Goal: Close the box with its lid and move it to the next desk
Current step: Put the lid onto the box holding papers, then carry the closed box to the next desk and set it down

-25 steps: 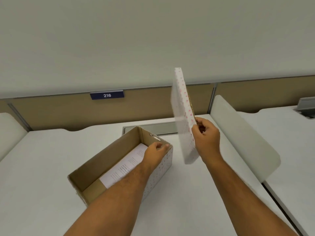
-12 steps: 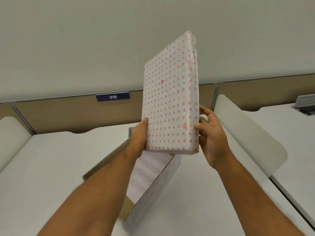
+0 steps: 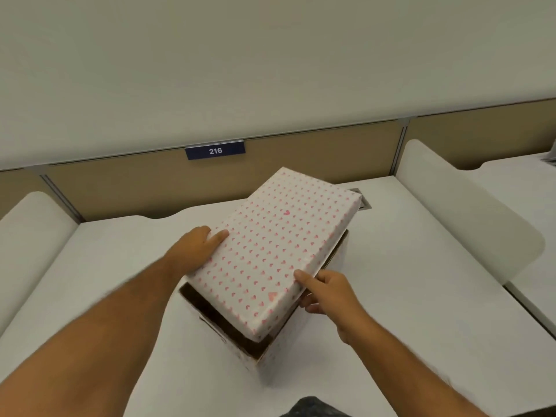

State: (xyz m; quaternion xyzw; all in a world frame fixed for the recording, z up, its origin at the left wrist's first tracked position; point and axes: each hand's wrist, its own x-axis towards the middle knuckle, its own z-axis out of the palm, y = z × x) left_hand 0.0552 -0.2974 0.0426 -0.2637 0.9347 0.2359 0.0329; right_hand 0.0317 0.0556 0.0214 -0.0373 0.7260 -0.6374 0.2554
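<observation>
A cardboard box (image 3: 261, 361) with white, heart-printed outer walls stands on the white desk (image 3: 120, 266). Its lid (image 3: 270, 251), white with small pink hearts, lies flat and skewed over the box opening, shifted toward the far side. The near-left corner of the box shows open and brown inside. My left hand (image 3: 195, 248) grips the lid's left long edge. On the right long edge, near the front corner, sits my right hand (image 3: 325, 290), thumb on top and fingers underneath. The box contents are hidden by the lid.
A tan partition with a blue "216" sign (image 3: 215, 150) runs along the back. White rounded dividers (image 3: 469, 218) stand on both sides of the desk. Another white desk (image 3: 529, 182) lies beyond the right divider. A cable hatch (image 3: 362, 200) peeks out behind the lid.
The lid was held upright by my right hand, then gripped by both hands. It has now swung down flat over the box opening.
</observation>
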